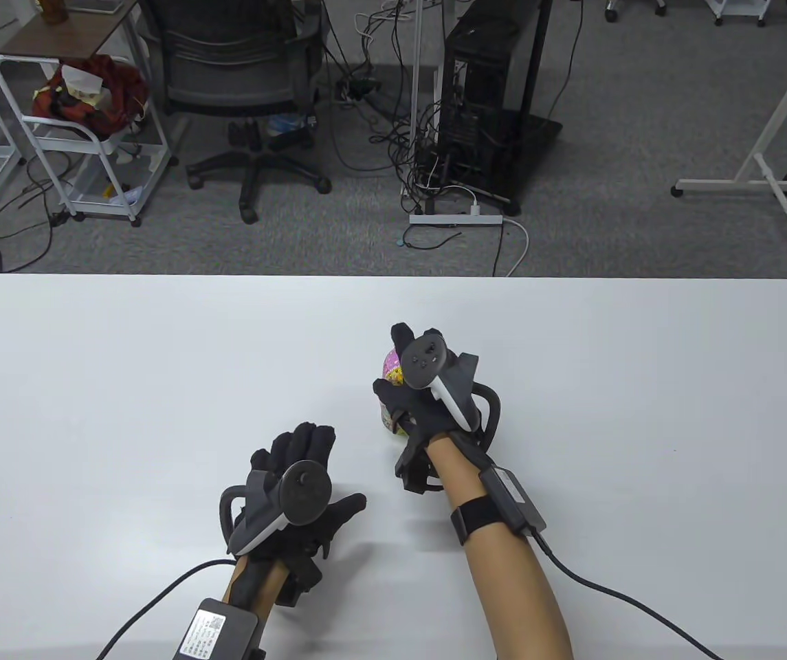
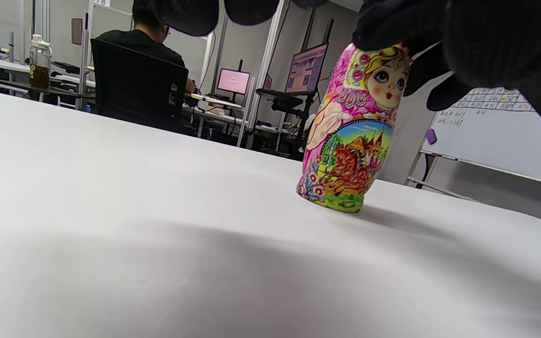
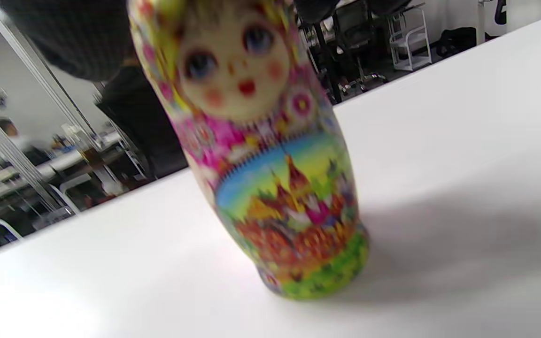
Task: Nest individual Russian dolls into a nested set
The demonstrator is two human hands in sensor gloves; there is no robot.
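Note:
One large closed Russian doll [image 1: 390,368], pink and yellow with a painted face and a castle scene, stands on the white table [image 1: 159,385]. My right hand [image 1: 400,385] holds it around its head from above. The doll shows whole in the left wrist view [image 2: 352,136], slightly tilted with its base on the table. It fills the right wrist view [image 3: 266,155], blurred. My left hand [image 1: 311,467] rests on the table to the left of the doll, fingers extended, holding nothing. No other doll shows.
The table's far edge [image 1: 393,277] borders a carpeted floor with an office chair [image 1: 242,103], a white cart [image 1: 84,130] and cables. In the wrist views a person sits at desks with monitors beyond the table.

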